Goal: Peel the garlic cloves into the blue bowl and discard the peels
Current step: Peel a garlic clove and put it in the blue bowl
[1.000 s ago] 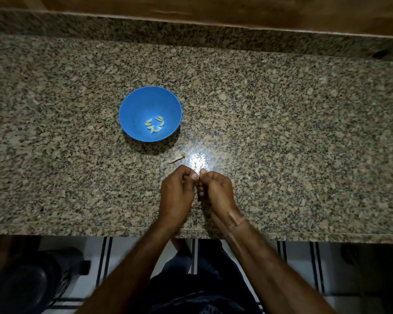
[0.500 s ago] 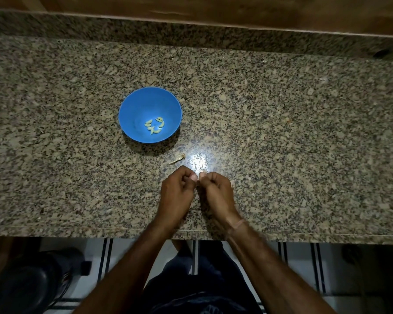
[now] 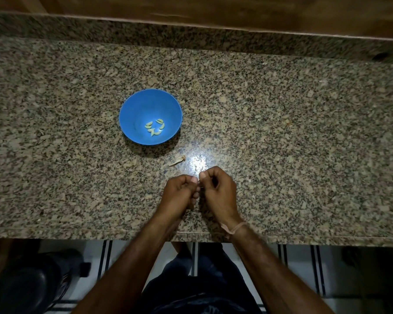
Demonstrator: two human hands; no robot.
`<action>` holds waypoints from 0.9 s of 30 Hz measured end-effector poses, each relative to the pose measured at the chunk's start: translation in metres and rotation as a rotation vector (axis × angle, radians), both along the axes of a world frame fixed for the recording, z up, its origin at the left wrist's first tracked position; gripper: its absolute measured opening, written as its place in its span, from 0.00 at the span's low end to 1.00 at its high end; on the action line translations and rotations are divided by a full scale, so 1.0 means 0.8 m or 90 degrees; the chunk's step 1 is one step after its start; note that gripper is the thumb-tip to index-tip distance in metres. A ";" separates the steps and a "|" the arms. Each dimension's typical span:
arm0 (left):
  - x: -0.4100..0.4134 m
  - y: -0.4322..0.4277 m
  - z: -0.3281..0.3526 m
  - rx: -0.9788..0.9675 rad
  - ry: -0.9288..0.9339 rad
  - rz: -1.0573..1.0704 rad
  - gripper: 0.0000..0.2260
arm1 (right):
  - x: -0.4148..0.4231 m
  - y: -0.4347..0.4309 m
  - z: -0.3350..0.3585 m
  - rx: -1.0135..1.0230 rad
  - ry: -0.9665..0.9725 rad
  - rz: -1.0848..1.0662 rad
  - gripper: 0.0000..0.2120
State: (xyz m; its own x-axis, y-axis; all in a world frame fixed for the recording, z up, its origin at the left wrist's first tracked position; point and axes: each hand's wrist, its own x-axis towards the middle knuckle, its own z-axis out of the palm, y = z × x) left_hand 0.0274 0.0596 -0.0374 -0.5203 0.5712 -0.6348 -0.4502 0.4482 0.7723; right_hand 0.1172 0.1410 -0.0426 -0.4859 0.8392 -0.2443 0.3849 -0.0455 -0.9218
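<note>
Lower centre: left hand (image 3: 179, 193) and right hand (image 3: 220, 191) pinch, I think, a clove (image 3: 199, 185), near the blue bowl (image 3: 134, 109) for dropping.

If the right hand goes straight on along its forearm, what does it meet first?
The right hand would likely meet the tan dry garlic peel scrap, then the round blue plastic bowl; height unclear.

A home kitchen is suggested: a speckled granite desk (image 3: 281, 132) is set against wood panelling (image 3: 213, 10), a tiled floor (image 3: 297, 268) is seen below, and garlic cloves (image 3: 154, 128) are held in a bowl (image 3: 143, 105).
</note>
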 end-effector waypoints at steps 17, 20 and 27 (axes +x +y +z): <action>0.004 0.001 0.005 -0.012 0.148 -0.091 0.12 | 0.001 0.002 -0.006 -0.133 -0.006 0.012 0.13; 0.002 -0.001 0.008 -0.027 0.426 -0.165 0.09 | -0.001 0.001 -0.007 -0.242 0.030 -0.037 0.18; -0.001 0.000 0.009 -0.004 0.392 -0.153 0.08 | 0.004 0.003 -0.001 -0.112 0.007 0.002 0.14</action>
